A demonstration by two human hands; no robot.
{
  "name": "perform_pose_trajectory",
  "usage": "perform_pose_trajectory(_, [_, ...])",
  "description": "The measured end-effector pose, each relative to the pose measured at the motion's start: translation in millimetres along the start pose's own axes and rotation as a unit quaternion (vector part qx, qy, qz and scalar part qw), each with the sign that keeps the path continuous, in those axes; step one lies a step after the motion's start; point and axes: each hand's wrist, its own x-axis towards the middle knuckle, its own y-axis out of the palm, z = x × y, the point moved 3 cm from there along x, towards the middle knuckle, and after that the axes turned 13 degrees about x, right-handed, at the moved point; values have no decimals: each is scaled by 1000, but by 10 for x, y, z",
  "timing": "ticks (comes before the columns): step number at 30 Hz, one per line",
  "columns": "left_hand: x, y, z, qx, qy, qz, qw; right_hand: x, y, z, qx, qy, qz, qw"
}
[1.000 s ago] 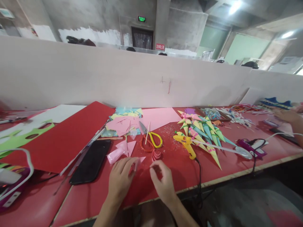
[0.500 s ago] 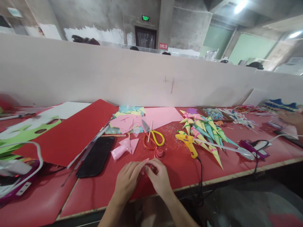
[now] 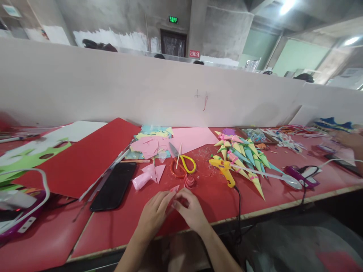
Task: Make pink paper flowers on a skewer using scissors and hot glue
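While flat pieces lie left of centre and shaped ones lie heaped at right, the work appears part-way along. At left, the paper offcuts (image 3: 149,147) and a pink cut piece (image 3: 161,171) lie flat, and are judged not yet shaped. At centre, near the front edge of the red table (image 3: 210,204), the left hand (image 3: 154,211) pinches a small pink piece (image 3: 175,187) between thumb and fingers; the right hand (image 3: 192,211), its thumb and fingers curled into a ring, nips the same piece from the other side. The form of this piece is largely hidden; it is judged unfinished. At right, the paper cones (image 3: 256,185) bear coloured bands and look complete.

Counts, left to right: one purple power strip (image 3: 22,226); one green cut-out sheet (image 3: 36,160); one large red sheet (image 3: 85,158); one black phone (image 3: 115,189); one glossy pink roll (image 3: 142,180); offcuts, too overlapped to count; two working hands; one pale stick (image 3: 179,156) across one pair of scissors (image 3: 194,163); one coiled strip (image 3: 189,182); one yellow glue gun (image 3: 225,172); cones, at least ten, the exact number obscured by overlap; a second power strip (image 3: 302,177); one co-worker's hand (image 3: 350,139), blurred.
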Motion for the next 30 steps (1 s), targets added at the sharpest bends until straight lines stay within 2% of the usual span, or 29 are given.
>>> perform_pose_trajectory(5, [-10, -27, 47, -131, -92, 33, 987, 14, -93, 4, 4, -3, -10, 1000])
perform_pose_trajectory(10, [16, -35, 102, -323, -200, 103, 919, -16, -183, 75, -61, -32, 20, 997])
perform_pose_trajectory(13, [38, -5, 105, -360, -222, 138, 896, -37, -188, 116, -102, -47, 50, 992])
perform_pose_trajectory(16, [43, 26, 94, -373, -227, 160, 885, -44, -177, 132, -120, -52, 63, 989])
perform_pose_trajectory(24, [24, -16, 138, -380, -257, 144, 877, -37, -173, 120, -126, -51, 55, 989])
perform_pose_trajectory(30, [39, 25, 116, -309, -216, 139, 916, -45, -156, 116, -130, -54, 68, 988])
